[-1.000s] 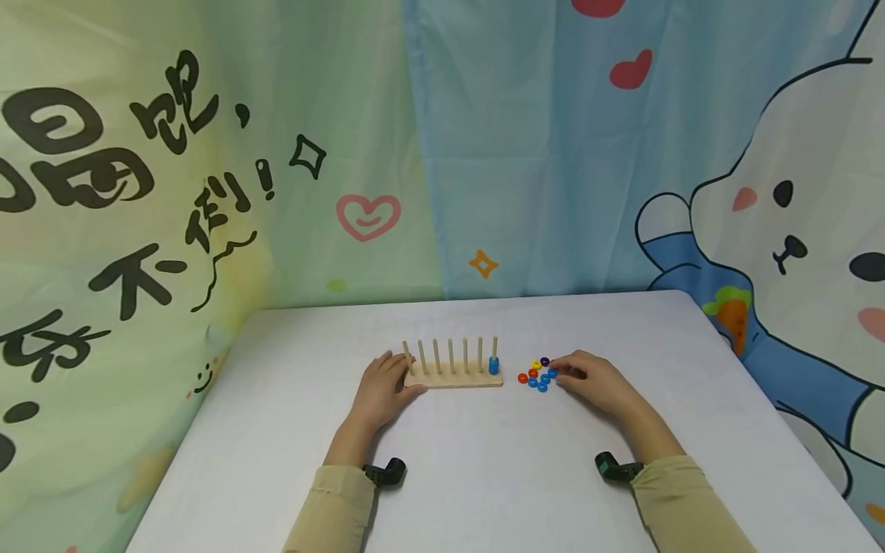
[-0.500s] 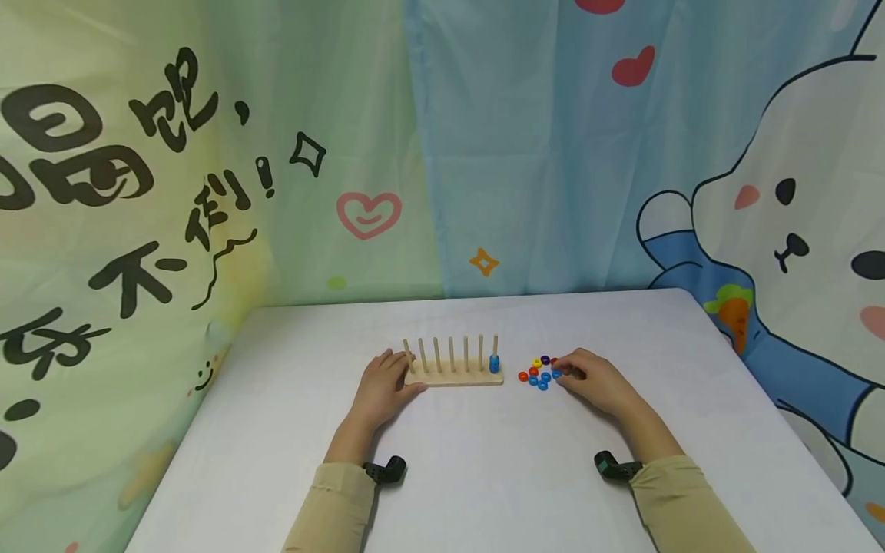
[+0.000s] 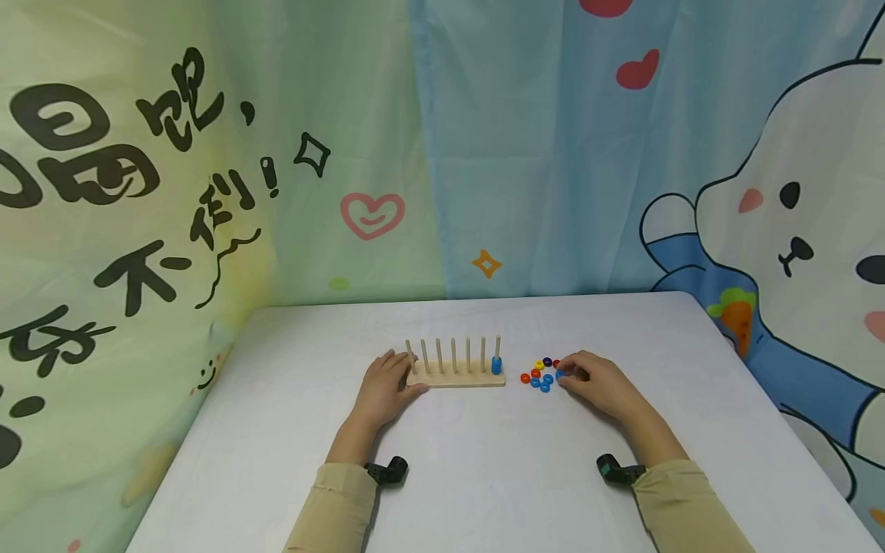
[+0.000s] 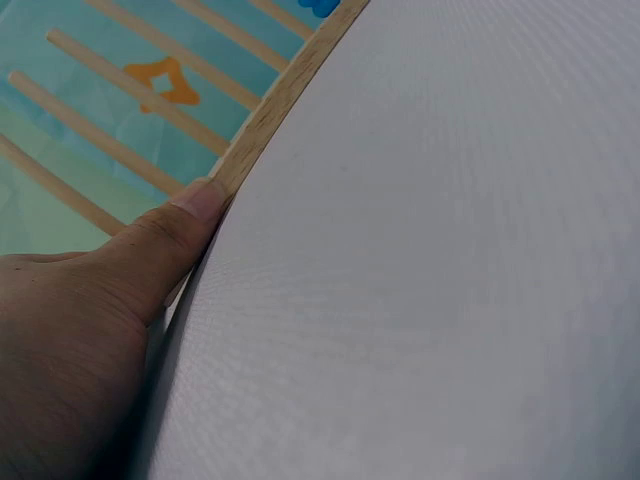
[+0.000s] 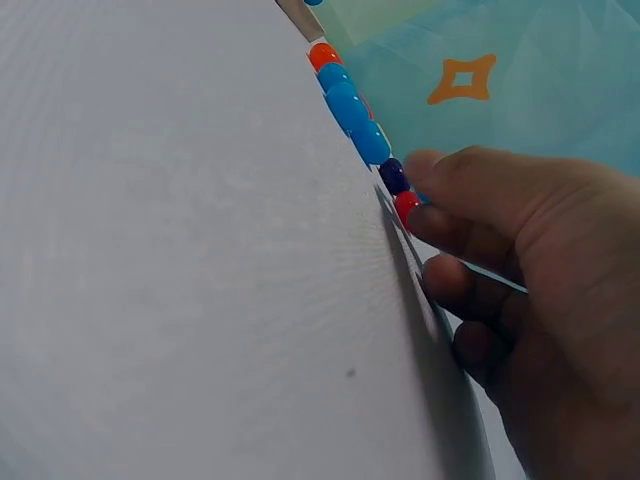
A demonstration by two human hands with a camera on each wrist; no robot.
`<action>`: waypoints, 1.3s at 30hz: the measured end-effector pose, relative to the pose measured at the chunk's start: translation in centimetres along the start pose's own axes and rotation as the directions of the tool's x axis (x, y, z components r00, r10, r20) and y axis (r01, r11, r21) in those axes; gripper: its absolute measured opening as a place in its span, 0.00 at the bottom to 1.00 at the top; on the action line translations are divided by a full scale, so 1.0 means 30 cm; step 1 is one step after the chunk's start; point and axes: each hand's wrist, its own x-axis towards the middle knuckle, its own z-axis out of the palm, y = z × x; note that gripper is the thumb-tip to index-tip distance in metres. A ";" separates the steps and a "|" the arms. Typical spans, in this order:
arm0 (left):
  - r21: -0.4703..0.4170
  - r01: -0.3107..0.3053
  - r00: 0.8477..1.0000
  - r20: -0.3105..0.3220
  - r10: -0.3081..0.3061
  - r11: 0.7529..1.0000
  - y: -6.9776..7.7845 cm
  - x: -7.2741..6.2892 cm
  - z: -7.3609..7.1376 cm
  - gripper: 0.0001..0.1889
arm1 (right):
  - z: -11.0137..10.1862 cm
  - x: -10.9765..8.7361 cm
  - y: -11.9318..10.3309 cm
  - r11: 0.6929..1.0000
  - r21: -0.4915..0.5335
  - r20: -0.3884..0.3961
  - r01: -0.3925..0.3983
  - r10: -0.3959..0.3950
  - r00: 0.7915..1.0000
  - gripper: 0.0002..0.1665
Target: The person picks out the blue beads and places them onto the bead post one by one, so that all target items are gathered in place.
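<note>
My left hand (image 3: 382, 388) holds the left end of a wooden peg board (image 3: 459, 380), its thumb (image 4: 205, 198) along the front edge and its fingers reaching behind. Several upright pegs stand in a row on the board. Blue beads (image 3: 496, 365) are stacked on the rightmost peg. My right hand (image 3: 600, 385) is at the right side of a loose bead group, thumb and forefinger pinching a blue bead (image 3: 559, 374) that is mostly covered in the right wrist view. A red bead (image 5: 406, 208) lies right by those fingertips.
Between the board and my right hand lie several loose beads: blue beads (image 3: 545, 388), a yellow bead (image 3: 539, 365), a dark purple bead (image 3: 548, 361) and an orange bead (image 3: 525, 378). A white cloth (image 3: 484, 476) covers the table. A printed curtain (image 3: 498, 153) hangs behind it.
The blue bead at my right fingertips has shifted slightly right, away from the other loose beads, along with the fingers. My left hand and the peg board stay in place.
</note>
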 end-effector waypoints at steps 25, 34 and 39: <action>-0.019 0.014 1.000 0.005 -0.014 1.000 0.003 0.001 -0.003 0.36 | -0.132 0.093 -0.209 0.996 0.038 0.057 0.083 -0.086 0.995 0.12; 0.000 0.013 1.000 0.005 -0.013 1.000 0.001 0.001 -0.001 0.36 | -0.143 0.135 -0.294 0.987 0.053 0.047 0.150 -0.152 0.987 0.13; 0.004 0.011 1.000 0.005 -0.011 1.000 0.002 0.001 -0.001 0.36 | -0.134 0.157 -0.330 0.982 0.055 0.058 0.181 -0.184 0.981 0.13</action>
